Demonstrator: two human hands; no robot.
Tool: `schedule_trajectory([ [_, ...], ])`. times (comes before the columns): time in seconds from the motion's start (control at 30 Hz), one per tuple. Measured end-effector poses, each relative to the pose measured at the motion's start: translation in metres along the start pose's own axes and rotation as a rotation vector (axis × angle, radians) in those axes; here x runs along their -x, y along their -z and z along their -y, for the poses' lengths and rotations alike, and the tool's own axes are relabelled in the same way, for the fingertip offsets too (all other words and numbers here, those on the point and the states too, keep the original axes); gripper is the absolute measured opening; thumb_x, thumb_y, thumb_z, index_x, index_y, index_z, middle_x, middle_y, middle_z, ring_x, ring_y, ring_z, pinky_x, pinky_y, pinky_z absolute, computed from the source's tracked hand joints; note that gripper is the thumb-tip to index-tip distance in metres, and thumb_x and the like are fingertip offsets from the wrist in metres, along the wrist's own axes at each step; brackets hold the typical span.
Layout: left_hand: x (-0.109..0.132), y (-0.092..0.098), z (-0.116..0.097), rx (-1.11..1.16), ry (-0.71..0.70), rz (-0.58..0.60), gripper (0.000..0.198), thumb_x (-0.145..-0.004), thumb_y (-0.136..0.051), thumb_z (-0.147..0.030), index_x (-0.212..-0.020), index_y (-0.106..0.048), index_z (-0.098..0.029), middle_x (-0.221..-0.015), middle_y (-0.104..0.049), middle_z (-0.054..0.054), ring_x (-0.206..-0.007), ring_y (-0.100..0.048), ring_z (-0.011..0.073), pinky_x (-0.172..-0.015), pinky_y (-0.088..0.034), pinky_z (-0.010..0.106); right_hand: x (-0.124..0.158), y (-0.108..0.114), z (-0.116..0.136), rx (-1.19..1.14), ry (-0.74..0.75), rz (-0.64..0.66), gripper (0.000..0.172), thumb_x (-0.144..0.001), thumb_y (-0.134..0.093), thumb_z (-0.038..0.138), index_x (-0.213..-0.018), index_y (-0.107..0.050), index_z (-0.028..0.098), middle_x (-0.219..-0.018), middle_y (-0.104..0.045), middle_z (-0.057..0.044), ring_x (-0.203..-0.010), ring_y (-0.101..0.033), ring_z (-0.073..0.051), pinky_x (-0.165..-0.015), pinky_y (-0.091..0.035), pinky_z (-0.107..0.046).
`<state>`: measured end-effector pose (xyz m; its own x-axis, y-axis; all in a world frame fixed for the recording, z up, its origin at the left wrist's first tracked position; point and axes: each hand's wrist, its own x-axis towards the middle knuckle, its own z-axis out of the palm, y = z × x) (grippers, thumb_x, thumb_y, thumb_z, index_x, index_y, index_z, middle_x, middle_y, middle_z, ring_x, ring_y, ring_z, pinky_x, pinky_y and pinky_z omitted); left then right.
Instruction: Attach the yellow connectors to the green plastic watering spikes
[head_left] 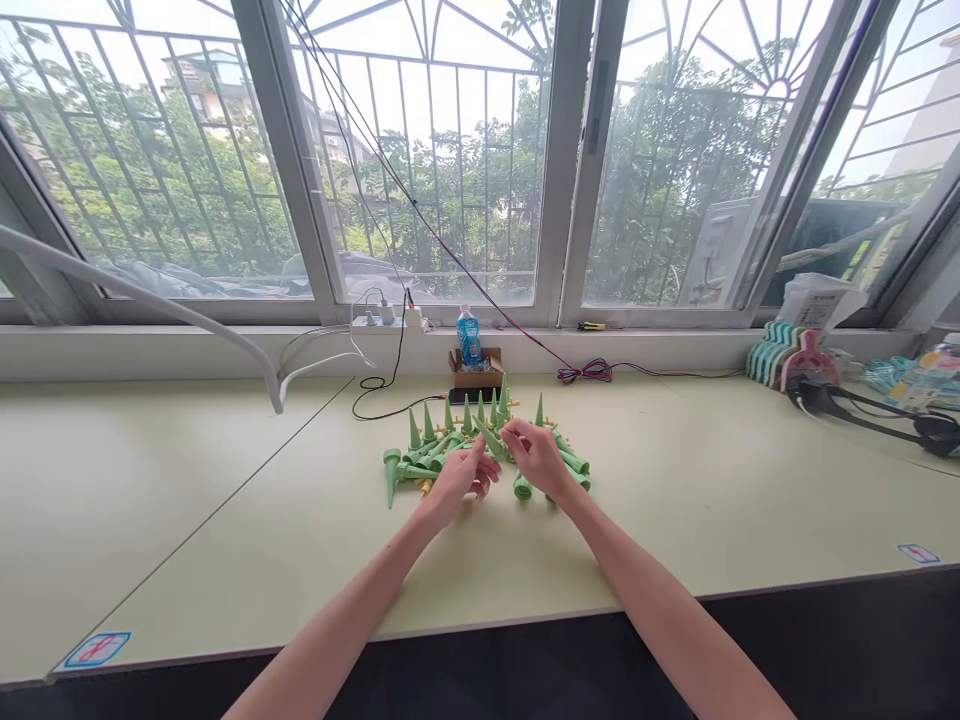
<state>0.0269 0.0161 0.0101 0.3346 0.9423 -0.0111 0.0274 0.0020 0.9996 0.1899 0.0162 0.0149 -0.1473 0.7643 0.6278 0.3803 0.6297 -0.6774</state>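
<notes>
A heap of green cone-shaped plastic spikes [427, 455] with small yellow parts lies on the pale green table [225, 520]; several spikes stand upright at the back. My right hand [536, 455] pinches one green spike [491, 440] and holds it tilted above the heap. My left hand [461, 480] is curled just left of it, with its fingertips near the spike's lower end. Whether the left fingers hold a small part I cannot make out.
A blue bottle [469, 338] stands in a small cardboard box [476, 378] behind the heap. Cables [585, 372] run along the windowsill. Stacked teal pieces [772, 350] and black straps [862, 405] lie at the right; a white tube [150, 300] arcs at the left.
</notes>
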Motion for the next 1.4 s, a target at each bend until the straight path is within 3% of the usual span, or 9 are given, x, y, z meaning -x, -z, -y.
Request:
schedule_trajectory([
  [0.7, 0.001, 0.002, -0.001, 0.148, 0.058, 0.049, 0.057, -0.073, -0.058, -0.069, -0.074, -0.062, -0.012, -0.076, -0.061, 0.005, -0.045, -0.047, 0.0072, -0.043, -0.035, 0.023, -0.001, 0.000, -0.007, -0.057, -0.031, 0.028, 0.029, -0.091, -0.044, 0.043, -0.078, -0.052, 0.019, -0.060, -0.043, 0.004, -0.050, -0.035, -0.009, -0.050, -0.033, -0.021],
  [0.93, 0.001, 0.002, -0.002, 0.102, 0.039, 0.049, 0.054, -0.072, -0.063, -0.065, -0.079, -0.062, -0.012, -0.082, -0.061, 0.005, -0.045, -0.047, 0.0055, -0.042, -0.035, 0.023, -0.002, -0.001, -0.010, -0.042, -0.030, 0.011, 0.028, -0.091, -0.043, 0.042, -0.077, -0.051, 0.019, -0.061, -0.045, 0.003, -0.051, -0.036, -0.010, -0.051, -0.034, -0.022],
  [1.03, 0.003, 0.000, -0.005, 0.064, 0.014, 0.027, 0.052, -0.071, -0.064, -0.064, -0.080, -0.060, -0.012, -0.085, -0.061, 0.005, -0.044, -0.046, 0.0045, -0.042, -0.034, 0.022, -0.002, -0.001, -0.011, -0.036, -0.033, 0.010, 0.027, -0.092, -0.044, 0.040, -0.076, -0.050, 0.019, -0.059, -0.043, 0.004, -0.050, -0.032, -0.009, -0.049, -0.030, -0.022],
  [1.23, 0.005, -0.001, -0.004, -0.045, -0.092, -0.053, 0.044, -0.070, -0.069, -0.056, -0.079, -0.057, -0.015, -0.062, -0.054, -0.003, -0.042, -0.044, 0.0055, -0.041, -0.034, 0.021, -0.002, -0.002, -0.013, 0.005, -0.039, 0.006, 0.027, -0.091, -0.045, 0.038, -0.072, -0.048, 0.019, -0.056, -0.040, 0.005, -0.048, -0.031, -0.009, -0.048, -0.026, -0.022],
  [1.4, 0.002, 0.000, 0.000, -0.103, -0.178, -0.102, 0.040, -0.072, -0.070, -0.052, -0.084, -0.055, -0.017, -0.062, -0.052, -0.004, -0.040, -0.043, 0.0055, -0.039, -0.035, 0.021, -0.001, -0.003, -0.014, 0.030, -0.041, -0.002, 0.027, -0.091, -0.044, 0.037, -0.071, -0.047, 0.019, -0.055, -0.039, 0.005, -0.049, -0.032, -0.009, -0.049, -0.027, -0.022],
])
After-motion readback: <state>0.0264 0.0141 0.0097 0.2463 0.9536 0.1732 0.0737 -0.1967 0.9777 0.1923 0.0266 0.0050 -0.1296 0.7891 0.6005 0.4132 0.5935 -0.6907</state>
